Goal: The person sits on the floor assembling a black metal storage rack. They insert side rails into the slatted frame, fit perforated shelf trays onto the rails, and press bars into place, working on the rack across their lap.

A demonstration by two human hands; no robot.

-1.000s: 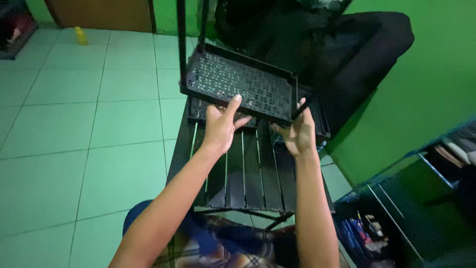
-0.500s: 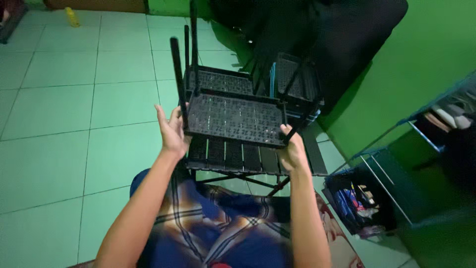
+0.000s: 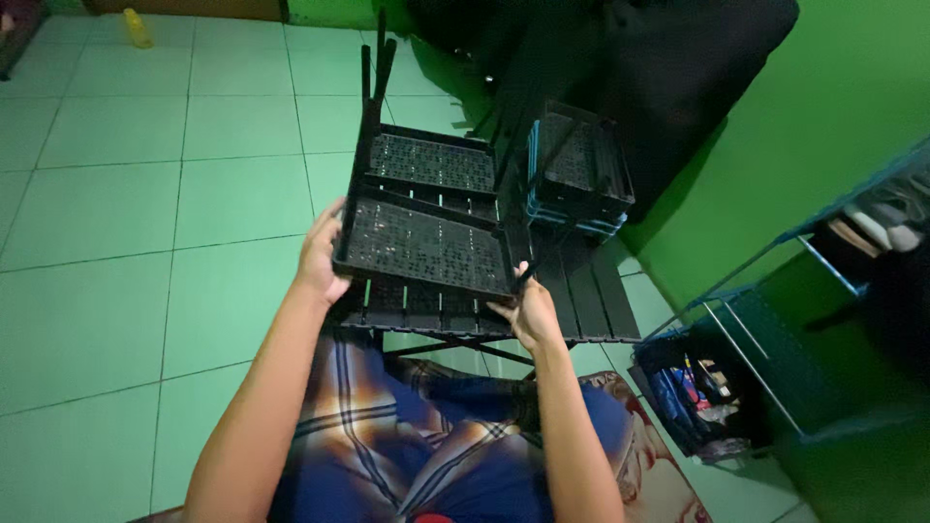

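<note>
Black perforated device [image 3: 426, 247] with antennas, held up above the slatted desk [image 3: 581, 300], tilted, underside toward the camera. Three thin antennas [image 3: 373, 73] counted at its far left corner, pointing away; at least one more rod across its right side, count there unclear. Left hand [image 3: 320, 257] clamped on the device's left edge, fingers wrapped behind it and hidden. Right hand [image 3: 531, 312] gripping the device's lower right corner, fingers closed narrowly on the edge. A second flat perforated panel [image 3: 431, 163] just beyond the held device, touching or apart not clear. One stack of similar black boxes with blue edges [image 3: 581, 174] to the right of the device, resting on the desk's far end. One wire basket of small items [image 3: 693, 397] on the floor, right of and below the device. One yellow object [image 3: 138, 27] far off on the green tiled floor [image 3: 116, 194], left of the device. Plaid cloth [image 3: 407, 436] over the lap, directly below the device.
</note>
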